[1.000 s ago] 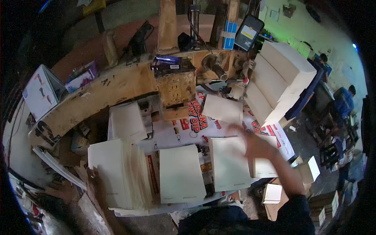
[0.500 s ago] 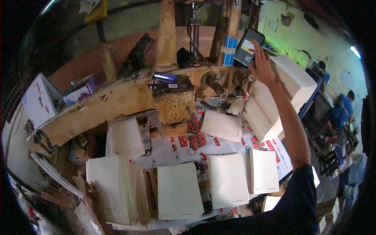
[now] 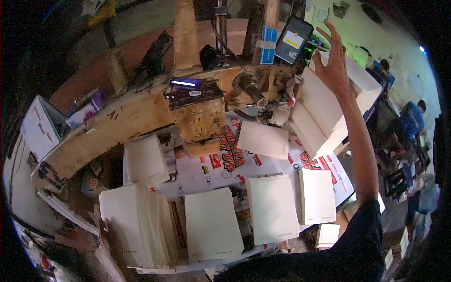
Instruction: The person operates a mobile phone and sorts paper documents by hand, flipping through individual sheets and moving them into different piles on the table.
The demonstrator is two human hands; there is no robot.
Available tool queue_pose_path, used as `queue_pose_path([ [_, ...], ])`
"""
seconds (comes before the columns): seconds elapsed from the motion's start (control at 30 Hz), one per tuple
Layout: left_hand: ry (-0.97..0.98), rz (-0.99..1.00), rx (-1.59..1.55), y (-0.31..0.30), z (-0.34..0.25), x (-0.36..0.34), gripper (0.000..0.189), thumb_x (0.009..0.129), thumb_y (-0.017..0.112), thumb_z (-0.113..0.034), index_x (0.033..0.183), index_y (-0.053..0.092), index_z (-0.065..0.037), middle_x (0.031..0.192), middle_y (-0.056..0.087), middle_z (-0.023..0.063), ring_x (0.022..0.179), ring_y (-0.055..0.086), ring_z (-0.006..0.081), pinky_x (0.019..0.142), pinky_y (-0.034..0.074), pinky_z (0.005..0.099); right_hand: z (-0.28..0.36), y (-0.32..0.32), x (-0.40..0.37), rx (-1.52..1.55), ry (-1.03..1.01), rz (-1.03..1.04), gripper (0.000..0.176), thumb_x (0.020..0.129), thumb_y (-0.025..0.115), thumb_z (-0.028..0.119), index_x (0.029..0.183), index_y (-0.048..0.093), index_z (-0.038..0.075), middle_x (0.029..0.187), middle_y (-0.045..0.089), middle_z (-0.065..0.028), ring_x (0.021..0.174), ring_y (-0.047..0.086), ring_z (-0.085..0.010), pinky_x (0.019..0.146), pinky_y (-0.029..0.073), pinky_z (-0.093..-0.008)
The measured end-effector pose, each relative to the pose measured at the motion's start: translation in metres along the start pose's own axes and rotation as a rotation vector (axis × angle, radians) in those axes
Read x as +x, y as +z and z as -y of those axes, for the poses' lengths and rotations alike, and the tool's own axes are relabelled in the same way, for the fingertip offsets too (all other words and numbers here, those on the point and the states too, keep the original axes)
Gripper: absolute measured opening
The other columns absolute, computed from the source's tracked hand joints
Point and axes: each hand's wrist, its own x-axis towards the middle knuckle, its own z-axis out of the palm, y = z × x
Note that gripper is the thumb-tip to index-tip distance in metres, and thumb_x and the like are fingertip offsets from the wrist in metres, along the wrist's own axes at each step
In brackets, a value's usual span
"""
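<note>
Right hand (image 3: 334, 66): raised, fingers spread, empty, just right of the mounted phone (image 3: 293, 40); left hand (image 3: 104, 233): at the edge of the sheet pile (image 3: 136, 225), closure indiscernible; step judged phone-reach, any screen touch needing one fingertip brought leftward.

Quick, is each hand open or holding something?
Left hand: against the paper stack; grip cannot be told.
Right hand: open, empty, beside the phone.
</note>
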Motion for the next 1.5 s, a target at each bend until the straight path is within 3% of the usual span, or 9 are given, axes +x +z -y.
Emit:
queue_pose_path([
  [0.3, 0.033, -0.027, 0.018, -0.001, 0.005, 0.006, 0.056, 0.097, 0.048, -0.042, 0.135, 0.046, -0.001, 0.141, 0.041, 0.0234, 0.127, 0.043, 0.0403, 0.103, 0.036, 0.0503, 0.017, -0.102, -0.009, -0.169, -0.128, -0.354, 0.040, 0.082, 0.064, 0.004, 0.122, 0.060, 0.007, 0.129, 0.057, -0.0110, 0.122, 0.052, -0.0281, 0.105, 0.038, -0.0395],
  [0.67, 0.197, -0.308, 0.409, 0.045, 0.090, 0.039, 0.056, 0.097, 0.048, -0.041, 0.135, 0.046, -0.001, 0.142, 0.040, 0.0230, 0.128, 0.041, 0.0400, 0.104, 0.035, 0.0508, 0.069, -0.177, -0.349, -0.210, 0.937, 0.306, 0.046, 0.071, 0.082, 0.027, 0.102, 0.062, 0.000, 0.097, 0.064, -0.0179, 0.089, 0.063, -0.0299, 0.079, 0.049, -0.0375],
  [0.77, 0.293, -0.432, 0.098, -0.021, -0.101, -0.041, 0.043, 0.091, 0.055, -0.025, 0.126, 0.052, -0.001, 0.131, 0.049, 0.0192, 0.120, 0.049, 0.0355, 0.100, 0.039, 0.0454, 0.093, -0.204, -0.427, -0.304, 0.954, 0.259, 0.046, 0.073, 0.081, 0.028, 0.104, 0.063, -0.001, 0.101, 0.064, -0.0182, 0.094, 0.061, -0.0308, 0.081, 0.048, -0.0376],
  [0.97, 0.776, 0.675, -0.565, 0.081, -0.254, -0.194, 0.026, 0.079, 0.068, -0.010, 0.104, 0.061, -0.004, 0.102, 0.062, 0.0156, 0.097, 0.061, 0.0316, 0.085, 0.049, 0.0384, 0.112, -0.210, -0.422, -0.158, 1.171, 0.350, 0.043, 0.077, 0.076, 0.029, 0.105, 0.065, -0.001, 0.107, 0.063, -0.0190, 0.096, 0.060, -0.0356, 0.086, 0.047, -0.0413],
  [1.03, 1.101, 0.701, -0.474, 0.118, -0.274, -0.240, 0.039, 0.076, 0.076, -0.026, 0.100, 0.058, -0.002, 0.097, 0.061, 0.0149, 0.092, 0.060, 0.0329, 0.079, 0.050, 0.0415, 0.115, -0.211, -0.410, -0.191, 1.193, 0.354, 0.039, 0.076, 0.076, 0.029, 0.102, 0.068, 0.001, 0.110, 0.063, -0.0159, 0.101, 0.059, -0.0335, 0.088, 0.046, -0.0407],
  [1.23, 1.113, 0.911, -0.191, 0.157, -0.276, -0.259, 0.031, 0.078, 0.075, -0.023, 0.096, 0.059, -0.004, 0.089, 0.063, 0.0143, 0.089, 0.062, 0.0317, 0.080, 0.049, 0.0423, 0.118, -0.208, -0.413, -0.345, 1.046, 0.370, 0.036, 0.076, 0.072, 0.029, 0.104, 0.068, 0.006, 0.113, 0.061, -0.0114, 0.110, 0.052, -0.0302, 0.093, 0.040, -0.0430],
  [1.3, 1.000, 1.142, -0.408, 0.167, -0.265, -0.248, 0.022, 0.083, 0.069, -0.016, 0.096, 0.060, -0.002, 0.086, 0.065, 0.0152, 0.079, 0.066, 0.0283, 0.076, 0.051, 0.0377, 0.123, -0.212, -0.390, -0.424, 1.007, 0.397, 0.030, 0.080, 0.070, 0.023, 0.102, 0.067, 0.004, 0.102, 0.063, -0.0113, 0.098, 0.058, -0.0268, 0.084, 0.045, -0.0396],
  [1.37, 0.795, 1.194, -0.684, 0.153, -0.258, -0.243, 0.012, 0.086, 0.062, -0.005, 0.097, 0.060, 0.000, 0.086, 0.068, 0.0150, 0.080, 0.068, 0.0235, 0.073, 0.053, 0.0347, 0.120, -0.216, -0.380, -0.045, 1.378, 0.304, 0.023, 0.085, 0.065, 0.017, 0.102, 0.064, 0.001, 0.086, 0.062, -0.0105, 0.080, 0.059, -0.0206, 0.072, 0.047, -0.0334],
  [1.5, 0.303, 1.054, -0.967, 0.116, -0.225, -0.233, 0.019, 0.091, 0.063, -0.011, 0.102, 0.061, 0.003, 0.093, 0.067, 0.0094, 0.083, 0.065, 0.0136, 0.075, 0.053, 0.0290, 0.108, -0.227, -0.400, 0.303, 1.485, 0.274, 0.039, 0.088, 0.068, 0.019, 0.119, 0.056, -0.002, 0.102, 0.065, -0.0123, 0.087, 0.064, -0.0189, 0.076, 0.050, -0.0297],
])
